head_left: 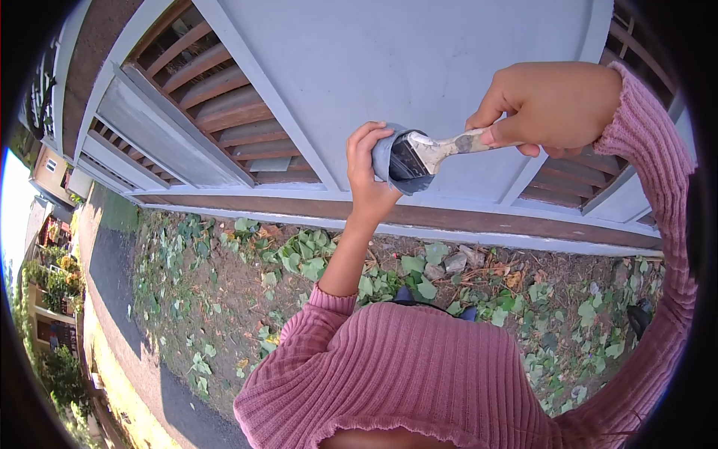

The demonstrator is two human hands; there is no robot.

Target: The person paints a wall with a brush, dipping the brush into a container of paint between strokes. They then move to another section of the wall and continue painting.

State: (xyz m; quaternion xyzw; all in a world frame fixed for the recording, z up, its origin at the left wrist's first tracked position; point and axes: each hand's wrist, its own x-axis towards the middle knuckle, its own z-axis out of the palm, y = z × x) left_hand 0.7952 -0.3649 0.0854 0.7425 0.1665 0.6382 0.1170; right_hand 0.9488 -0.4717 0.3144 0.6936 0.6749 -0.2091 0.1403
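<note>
This is outdoors, in the yard of a home on a residential street. A grey-painted gate [419,67] fills the top of the frame, flanked by brown wooden slats [224,105] set in pale frames at upper left and far right. Below it lies bare soil [224,284] strewn with green leaves [307,254] and a few stones [455,262]. At lower left a paved path [120,299] runs past a grass verge, and at the far left edge stand houses [51,176], small and warped by the lens, in bright sunlight.
</note>
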